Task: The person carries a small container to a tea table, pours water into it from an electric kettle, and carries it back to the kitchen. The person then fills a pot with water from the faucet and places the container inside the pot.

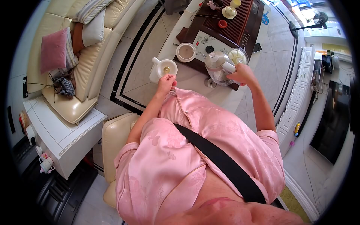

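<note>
My right hand (243, 74) is wrapped round the white handle of a clear electric kettle (216, 63), which is at the near right corner of the dark tea tray (240, 26). Just behind that hand is a round glass vessel (238, 56) with pale contents. My left hand (167, 83) is closed in a pinch at the near rim of a white mug (156, 69). A small gold-coloured round thing (167, 69) shows inside the mug. What the left fingers hold, if anything, is hidden. A white round bowl or canister (186, 52) stands between mug and kettle.
On the tray are a red cup (222, 24), a lidded pale teapot (229, 12) and a control panel with a black knob (209, 49). A phone (257, 48) lies at the table's right side. A cream sofa (101, 48) is to the left.
</note>
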A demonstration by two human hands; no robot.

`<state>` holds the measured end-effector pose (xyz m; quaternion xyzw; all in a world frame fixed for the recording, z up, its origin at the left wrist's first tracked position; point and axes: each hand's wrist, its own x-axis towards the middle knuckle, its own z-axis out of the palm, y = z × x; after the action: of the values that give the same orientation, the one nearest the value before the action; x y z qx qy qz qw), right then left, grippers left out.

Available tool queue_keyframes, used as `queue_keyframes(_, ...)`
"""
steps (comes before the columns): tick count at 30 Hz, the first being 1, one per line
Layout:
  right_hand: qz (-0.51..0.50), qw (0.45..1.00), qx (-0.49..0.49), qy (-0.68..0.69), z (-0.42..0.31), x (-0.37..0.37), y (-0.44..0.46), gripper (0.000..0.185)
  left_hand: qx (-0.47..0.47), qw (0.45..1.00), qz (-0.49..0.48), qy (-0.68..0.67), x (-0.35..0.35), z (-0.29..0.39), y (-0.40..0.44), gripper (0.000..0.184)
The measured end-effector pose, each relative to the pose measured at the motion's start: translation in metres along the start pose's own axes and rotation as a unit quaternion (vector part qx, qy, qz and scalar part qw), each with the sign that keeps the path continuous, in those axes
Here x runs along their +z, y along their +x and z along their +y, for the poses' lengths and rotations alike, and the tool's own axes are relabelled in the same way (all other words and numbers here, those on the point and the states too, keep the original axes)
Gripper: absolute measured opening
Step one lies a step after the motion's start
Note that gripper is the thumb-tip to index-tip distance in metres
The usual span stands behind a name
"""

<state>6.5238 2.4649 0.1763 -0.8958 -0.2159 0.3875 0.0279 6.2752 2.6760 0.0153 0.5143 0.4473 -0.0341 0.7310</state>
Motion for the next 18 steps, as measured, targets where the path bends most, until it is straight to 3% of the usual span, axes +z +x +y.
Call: queue_keyframes(18,-0.013,1.0,-0.009,-0.024,-0.0052,-0.0024,-0.0014,0.037,0.005,1.0,0.007,-0.009,0.0004,-0.0053,-0.0021,0.015)
